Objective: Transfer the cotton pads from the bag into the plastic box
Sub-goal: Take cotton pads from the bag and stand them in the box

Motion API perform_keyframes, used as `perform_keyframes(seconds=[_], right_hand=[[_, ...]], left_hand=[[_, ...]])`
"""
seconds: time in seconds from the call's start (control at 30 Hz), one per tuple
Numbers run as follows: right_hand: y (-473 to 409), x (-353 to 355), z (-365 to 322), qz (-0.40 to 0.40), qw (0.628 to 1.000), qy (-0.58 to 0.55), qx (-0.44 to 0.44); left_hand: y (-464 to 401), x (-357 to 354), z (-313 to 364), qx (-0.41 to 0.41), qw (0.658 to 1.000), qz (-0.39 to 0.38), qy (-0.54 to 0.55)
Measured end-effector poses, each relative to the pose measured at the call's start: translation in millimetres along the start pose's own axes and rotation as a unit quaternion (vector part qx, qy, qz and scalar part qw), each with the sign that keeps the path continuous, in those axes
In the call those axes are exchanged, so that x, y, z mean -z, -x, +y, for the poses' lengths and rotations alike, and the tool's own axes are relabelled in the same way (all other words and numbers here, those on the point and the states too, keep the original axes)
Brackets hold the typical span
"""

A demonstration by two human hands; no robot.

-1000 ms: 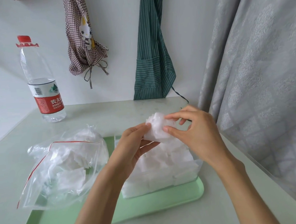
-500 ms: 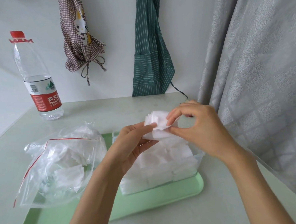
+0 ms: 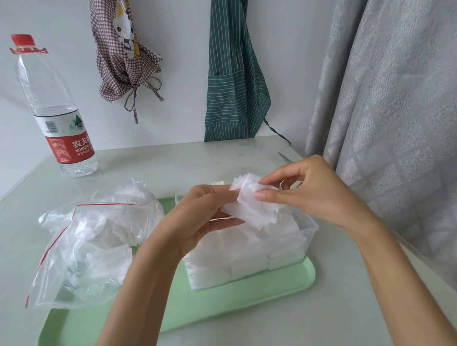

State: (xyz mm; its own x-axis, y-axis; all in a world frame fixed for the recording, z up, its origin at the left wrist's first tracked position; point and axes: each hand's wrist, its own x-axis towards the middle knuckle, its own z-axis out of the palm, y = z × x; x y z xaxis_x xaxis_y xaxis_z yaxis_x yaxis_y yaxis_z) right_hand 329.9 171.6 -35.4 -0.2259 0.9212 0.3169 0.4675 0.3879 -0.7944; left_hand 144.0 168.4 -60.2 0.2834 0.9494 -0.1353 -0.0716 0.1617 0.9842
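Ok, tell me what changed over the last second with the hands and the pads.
Little changed. Both hands kept hold of the stack of cotton pads above the plastic box; the right hand shifted its fingers, thumb now on the front face, and the stack looks more fanned and tilted. The left hand still grips its lower left edge. Bag, tray and bottle stayed put.

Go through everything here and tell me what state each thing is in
Bag: open, pads inside.
Plastic box: lidless, nearly full.
Stack of pads: held above the box.
Left hand: grips stack.
Right hand: pinches stack.
Water bottle: upright, capped.
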Motion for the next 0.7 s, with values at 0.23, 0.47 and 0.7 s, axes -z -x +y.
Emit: perform_keyframes(seconds=[0.23, 0.47, 0.7], right_hand=[[-2.9, -7.1, 9.6, 0.049, 0.989, 0.125, 0.055], [-2.3, -17.2, 5.5, 0.164, 0.950, 0.162, 0.212], [-6.1, 24.8, 0.4, 0.055, 0.995, -0.058, 0.063]], left_hand=[[-0.2, 2.9, 1.9, 0.016, 1.000, -0.002, 0.010], [-1.2, -3.2, 8.3, 0.007, 0.984, 0.048, 0.172], [-1.6, 10.6, 7.8, -0.028, 0.980, 0.127, 0.152]])
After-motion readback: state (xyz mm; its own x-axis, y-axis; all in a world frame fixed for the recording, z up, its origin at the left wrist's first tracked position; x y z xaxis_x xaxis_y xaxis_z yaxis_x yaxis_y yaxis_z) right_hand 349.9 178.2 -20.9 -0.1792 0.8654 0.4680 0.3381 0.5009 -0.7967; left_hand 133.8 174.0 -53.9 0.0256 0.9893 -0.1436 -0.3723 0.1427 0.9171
